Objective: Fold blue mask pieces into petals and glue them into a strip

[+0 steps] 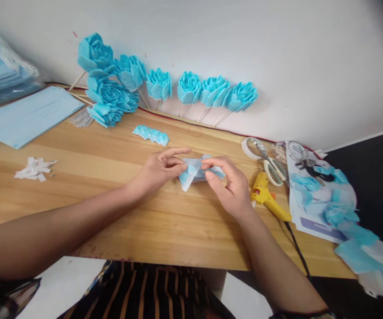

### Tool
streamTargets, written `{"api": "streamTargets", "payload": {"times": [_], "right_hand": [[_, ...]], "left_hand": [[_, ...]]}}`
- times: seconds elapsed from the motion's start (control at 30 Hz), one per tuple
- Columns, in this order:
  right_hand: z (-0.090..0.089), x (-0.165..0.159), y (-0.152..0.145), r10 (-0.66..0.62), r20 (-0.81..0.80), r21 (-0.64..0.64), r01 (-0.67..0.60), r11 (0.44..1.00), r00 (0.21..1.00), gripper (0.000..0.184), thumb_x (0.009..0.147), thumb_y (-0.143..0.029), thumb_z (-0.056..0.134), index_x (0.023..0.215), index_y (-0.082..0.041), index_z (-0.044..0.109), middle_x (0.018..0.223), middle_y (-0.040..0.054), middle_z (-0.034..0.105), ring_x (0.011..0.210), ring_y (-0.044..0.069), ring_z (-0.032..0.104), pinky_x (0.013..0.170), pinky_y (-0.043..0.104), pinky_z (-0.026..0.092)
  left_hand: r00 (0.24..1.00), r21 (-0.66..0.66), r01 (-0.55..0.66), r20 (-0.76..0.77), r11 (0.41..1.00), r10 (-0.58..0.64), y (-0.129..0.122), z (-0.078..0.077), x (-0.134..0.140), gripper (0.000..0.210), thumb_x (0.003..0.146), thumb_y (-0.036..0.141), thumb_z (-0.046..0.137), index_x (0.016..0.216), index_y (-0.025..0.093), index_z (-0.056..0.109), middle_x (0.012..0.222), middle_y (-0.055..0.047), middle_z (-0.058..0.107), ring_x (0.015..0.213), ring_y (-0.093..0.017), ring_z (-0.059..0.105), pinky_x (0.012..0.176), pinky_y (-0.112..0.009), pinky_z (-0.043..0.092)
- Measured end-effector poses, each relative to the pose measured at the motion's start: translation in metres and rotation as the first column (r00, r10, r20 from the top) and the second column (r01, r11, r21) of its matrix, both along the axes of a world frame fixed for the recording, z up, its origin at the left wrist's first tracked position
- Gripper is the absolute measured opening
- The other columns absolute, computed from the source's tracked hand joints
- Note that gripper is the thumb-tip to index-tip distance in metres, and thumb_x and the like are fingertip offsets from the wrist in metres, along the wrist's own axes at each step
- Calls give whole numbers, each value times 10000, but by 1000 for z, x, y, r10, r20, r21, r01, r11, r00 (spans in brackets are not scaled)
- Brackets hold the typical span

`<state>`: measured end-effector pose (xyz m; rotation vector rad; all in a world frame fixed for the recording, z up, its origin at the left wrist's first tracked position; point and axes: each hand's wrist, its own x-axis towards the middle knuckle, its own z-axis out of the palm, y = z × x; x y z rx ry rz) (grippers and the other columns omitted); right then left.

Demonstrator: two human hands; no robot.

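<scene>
Over the middle of the wooden table, both my hands are at a thin, crumpled piece of light-blue and white fabric (pixel 189 178). Its left part is pinched under the thumb of my left hand (pixel 160 170), whose index finger stretches out above it. My right hand (pixel 228 184) has its curled fingers on the right part, with the thumb just below. The fingers cover some of the fabric, so its full shape is hidden. Just beyond my left hand lies a short row of folded blue fabric pieces (pixel 150 134).
Blue fabric roses (pixel 189 87) on sticks lean along the wall. At left are a stack of blue sheets (pixel 28 116), a plastic-wrapped pack (pixel 5 71) and white strips (pixel 34 169). To the right lie scissors (pixel 271 166), white tape (pixel 249 148), a yellow glue gun (pixel 267 197) and fabric scraps (pixel 341 215).
</scene>
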<state>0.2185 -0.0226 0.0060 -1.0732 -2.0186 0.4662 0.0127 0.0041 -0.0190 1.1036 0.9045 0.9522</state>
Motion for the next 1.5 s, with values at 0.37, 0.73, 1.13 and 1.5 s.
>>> {"api": "streamTargets", "payload": {"times": [0.37,0.73,1.13,1.5], "right_hand": [[-11,-7,0,6,-150,-277,-47,960,989,366,895,-226,605,1259,-240,575,886,-3,622,841,145,634,810,319,531],[-9,-9,-1,-46,-113,-214,21,977,993,377,861,-150,593,1223,-253,593,811,-33,607,748,123,613,738,285,519],[-6,1,0,-45,-28,-25,45,999,999,363,912,-180,578,1261,-279,590,1049,38,698,988,209,660,907,417,537],[-13,-2,8,27,250,317,-108,942,968,246,885,-116,644,1040,-308,649,1301,63,623,1238,290,557,1018,550,464]], "left_hand": [[999,185,23,-45,983,-15,-9,5,3,528,794,249,724,1298,114,645,907,-72,787,731,-140,680,674,-235,518],[994,117,79,-78,990,-70,-6,7,0,422,842,421,721,1154,136,730,934,-65,767,677,-136,668,659,-259,562],[999,-10,31,-10,999,-31,-1,11,0,260,743,380,787,774,140,692,726,-8,700,572,-111,620,593,-248,542],[987,-122,9,163,993,11,0,3,0,228,775,336,783,816,127,702,737,-12,709,599,-117,664,637,-255,572]]}}
